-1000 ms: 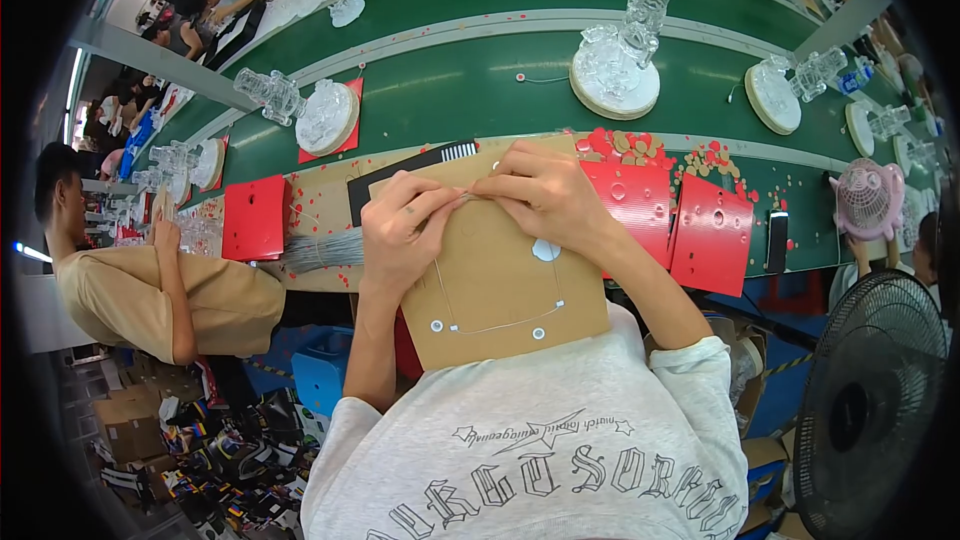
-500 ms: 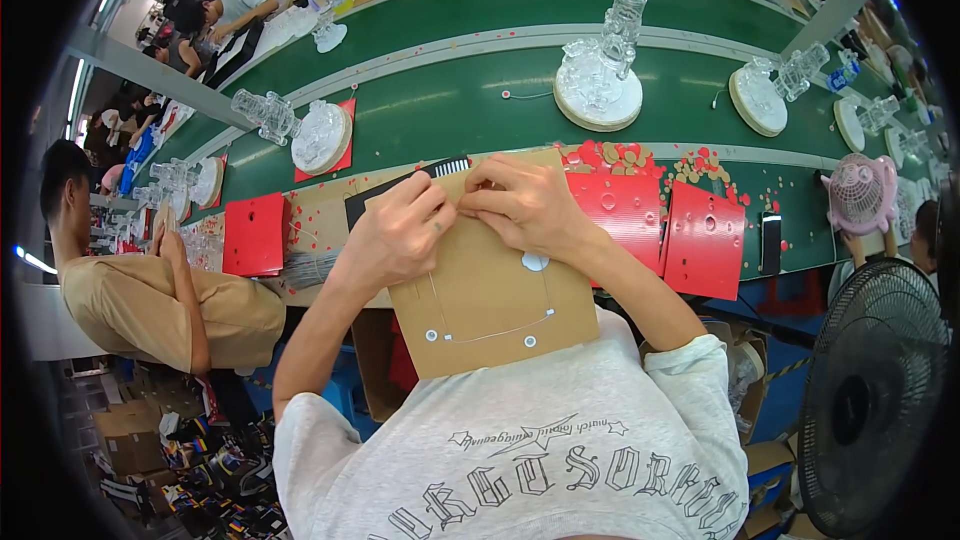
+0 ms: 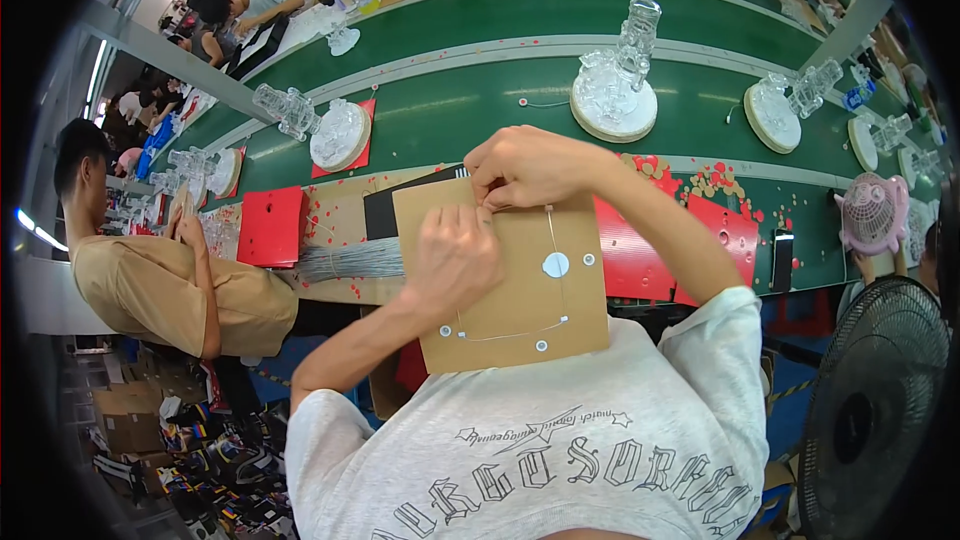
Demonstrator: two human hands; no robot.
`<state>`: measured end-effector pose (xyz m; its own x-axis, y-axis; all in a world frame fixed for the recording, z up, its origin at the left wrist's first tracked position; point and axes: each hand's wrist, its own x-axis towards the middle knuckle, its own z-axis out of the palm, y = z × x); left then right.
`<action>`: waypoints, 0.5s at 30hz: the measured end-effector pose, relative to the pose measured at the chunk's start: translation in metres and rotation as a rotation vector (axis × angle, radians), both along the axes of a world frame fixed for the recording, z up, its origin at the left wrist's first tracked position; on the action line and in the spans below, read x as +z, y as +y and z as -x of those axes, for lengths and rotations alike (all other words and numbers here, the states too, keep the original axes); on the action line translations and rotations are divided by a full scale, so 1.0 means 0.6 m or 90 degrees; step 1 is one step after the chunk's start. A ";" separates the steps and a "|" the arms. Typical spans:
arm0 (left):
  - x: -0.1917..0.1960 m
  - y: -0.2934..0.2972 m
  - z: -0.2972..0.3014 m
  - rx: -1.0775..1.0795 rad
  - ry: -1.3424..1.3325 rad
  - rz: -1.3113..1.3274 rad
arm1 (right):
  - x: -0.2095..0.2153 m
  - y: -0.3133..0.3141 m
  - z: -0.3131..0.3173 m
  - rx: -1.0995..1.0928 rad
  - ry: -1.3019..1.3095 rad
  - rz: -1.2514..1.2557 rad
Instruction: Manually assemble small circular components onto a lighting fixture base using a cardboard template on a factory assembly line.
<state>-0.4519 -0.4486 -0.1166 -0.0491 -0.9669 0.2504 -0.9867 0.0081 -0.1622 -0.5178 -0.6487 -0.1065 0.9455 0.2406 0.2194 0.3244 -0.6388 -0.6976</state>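
A flat brown cardboard sheet [image 3: 520, 290] leans upright against my chest and the table edge. Thin pale wire [image 3: 510, 336] runs across it through small white clips, and white round eyelets [image 3: 541, 346] and a pale blue disc [image 3: 555, 264] sit on its face. My right hand [image 3: 535, 172] is at the sheet's upper part, thumb and fingertips pinched where the wire's top stretch reaches them. Just below, my left hand [image 3: 460, 255] lies over the sheet's left side with curled fingers, fingertips meeting the right hand's; what they hold is hidden.
Red sheets [image 3: 635, 250] lie to the right, another red stack [image 3: 272, 227] to the left beside a bundle of grey wires [image 3: 350, 260]. Clear glass-like models on round bases [image 3: 613, 110] stand along the green bench [image 3: 450, 105]. A black fan [image 3: 870, 400] is at right; a co-worker [image 3: 150, 280] is at left.
My right hand has risen and turned, its forearm now higher. My left hand has dropped lower over the sheet. More of the sheet's right side shows, with another eyelet.
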 end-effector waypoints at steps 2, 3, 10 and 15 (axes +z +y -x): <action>-0.002 -0.002 0.025 0.100 0.036 0.014 | 0.007 -0.011 -0.027 0.042 0.038 -0.009; -0.005 -0.012 0.029 0.100 0.029 0.019 | 0.000 -0.022 -0.042 0.079 0.118 -0.007; 0.018 0.003 -0.015 0.089 0.172 0.032 | -0.024 0.003 0.003 -0.044 0.008 -0.060; 0.010 0.013 -0.062 0.039 0.357 0.157 | -0.063 0.073 0.068 -0.303 -0.259 -0.034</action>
<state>-0.4149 -0.4406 -0.1103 0.2090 -0.8738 0.4391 -0.9199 -0.0232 0.3915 -0.5588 -0.6049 -0.1445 0.7847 -0.2069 0.5843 0.2593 -0.7466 -0.6127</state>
